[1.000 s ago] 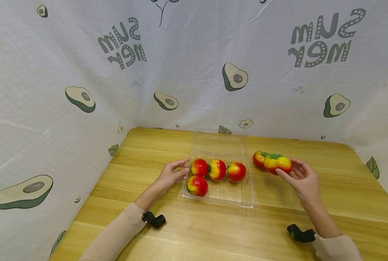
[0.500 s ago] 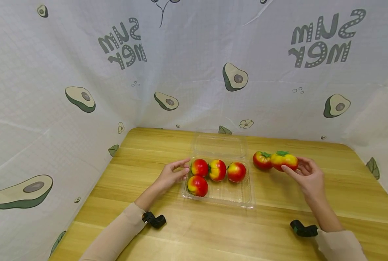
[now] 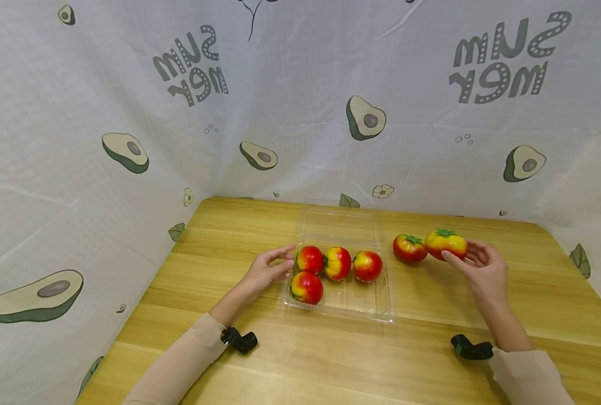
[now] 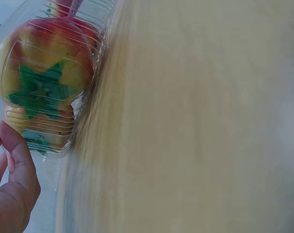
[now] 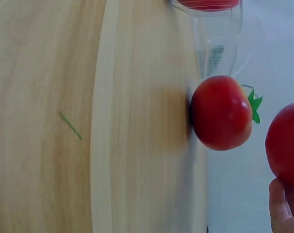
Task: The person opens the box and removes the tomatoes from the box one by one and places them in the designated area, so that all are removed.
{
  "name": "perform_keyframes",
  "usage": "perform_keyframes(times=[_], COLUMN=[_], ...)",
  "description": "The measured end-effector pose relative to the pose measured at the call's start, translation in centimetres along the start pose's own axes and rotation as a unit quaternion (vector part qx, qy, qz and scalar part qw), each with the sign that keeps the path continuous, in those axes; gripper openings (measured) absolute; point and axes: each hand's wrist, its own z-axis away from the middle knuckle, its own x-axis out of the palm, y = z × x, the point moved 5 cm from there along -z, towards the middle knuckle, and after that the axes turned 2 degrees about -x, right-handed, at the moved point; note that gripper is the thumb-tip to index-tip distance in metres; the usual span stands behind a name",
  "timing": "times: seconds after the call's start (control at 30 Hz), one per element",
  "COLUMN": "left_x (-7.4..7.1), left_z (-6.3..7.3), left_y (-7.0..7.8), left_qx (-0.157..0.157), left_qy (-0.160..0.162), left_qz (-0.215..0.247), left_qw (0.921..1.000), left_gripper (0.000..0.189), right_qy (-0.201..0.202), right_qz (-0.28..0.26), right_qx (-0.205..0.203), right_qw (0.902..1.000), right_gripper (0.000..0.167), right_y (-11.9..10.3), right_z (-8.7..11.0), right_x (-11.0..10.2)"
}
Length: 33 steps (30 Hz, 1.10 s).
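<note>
My right hand (image 3: 487, 270) grips a red-and-yellow tomato (image 3: 446, 245) with a green leafy top, thumb at the near side. In the right wrist view, the held tomato (image 5: 287, 145) is up off the table at the right edge, fingertips against it. Just left of it, another tomato (image 3: 409, 249) sits on the table. My left hand (image 3: 267, 273) pinches the left rim of a clear plastic clamshell container (image 3: 356, 309). Several tomatoes (image 3: 307, 288) lie inside, three along the back and one at front left. The left wrist view shows finger and thumb (image 4: 18, 155) at the rim.
The container's clear lid (image 3: 338, 225) lies folded open behind it on the wooden table (image 3: 300, 360). A white curtain (image 3: 300, 112) printed with avocados stands around the back and sides. Black wrist cameras (image 3: 472, 349) sit on both forearms.
My right hand has moved right and slightly back with its tomato, which no longer overlaps the loose one as much. The left hand and the container have stayed put.
</note>
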Motion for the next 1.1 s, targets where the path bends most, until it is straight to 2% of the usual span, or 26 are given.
perform_keyframes(times=[0.23, 0.7, 1.1], left_x=[0.0, 0.0, 0.0], left_z=[-0.1, 0.0, 0.1], left_y=[0.1, 0.0, 0.0], left_qx=[0.005, 0.005, 0.000], left_qy=[-0.002, -0.005, -0.002], left_qz=[0.008, 0.006, 0.011], left_qw=[1.0000, 1.0000, 0.9999], left_gripper=[0.048, 0.048, 0.047], right_qy=[0.002, 0.019, 0.027], right_qz=[-0.009, -0.020, -0.020], right_qx=[0.012, 0.065, 0.077], right_qw=[0.9999, 0.9975, 0.9965], right_gripper=[0.036, 0.039, 0.043], right_y=[0.2, 1.4, 2.3], right_z=[-0.4, -0.9, -1.3], right_x=[-0.4, -0.8, -1.1])
